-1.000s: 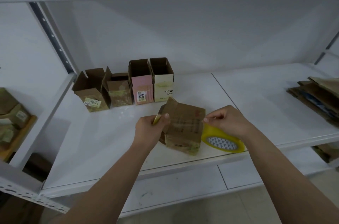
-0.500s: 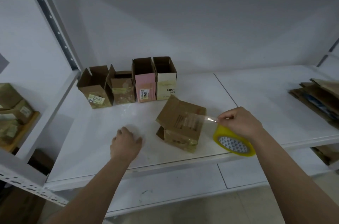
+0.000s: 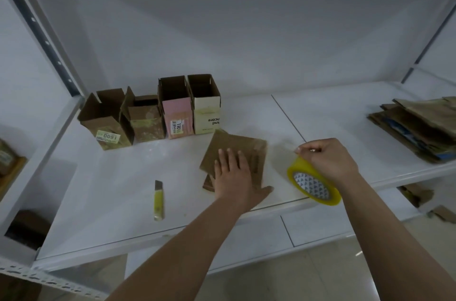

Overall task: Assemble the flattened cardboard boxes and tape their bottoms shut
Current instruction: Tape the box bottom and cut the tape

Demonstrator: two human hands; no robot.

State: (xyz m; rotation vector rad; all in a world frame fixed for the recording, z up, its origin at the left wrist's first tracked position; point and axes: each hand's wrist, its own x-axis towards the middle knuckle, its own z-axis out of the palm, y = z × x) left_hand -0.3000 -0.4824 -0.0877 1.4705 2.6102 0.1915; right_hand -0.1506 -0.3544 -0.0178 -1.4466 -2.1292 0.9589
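**Fifth box under tape, a stack of flats to go**

Four small assembled cardboard boxes (image 3: 150,115) stand open-topped in a row at the back left of the white metal shelf (image 3: 98,189): two plain brown, one pink, one cream. They appear finished, though their taped bottoms are hidden. A fifth small brown cardboard box (image 3: 237,150) lies bottom-up near the shelf's front edge, so the taping step is in hand. The left hand (image 3: 232,177) lies flat on it, fingers straight and spread, pressing the flaps down. The right hand (image 3: 328,162) carries the yellow roll of clear packing tape (image 3: 313,183) just right of the box, and its fingertips pinch at the top of the roll; whether a strip stretches across to the box cannot be told here. A pile of flattened brown cardboard boxes (image 3: 419,128) waits at the far right, so a good share of the work is left.

Against half a second ago, the left hand has moved from the bare shelf onto the box, a yellow-handled utility knife (image 3: 158,198) now lies uncovered where that hand was, and the box's raised flap is pushed down.
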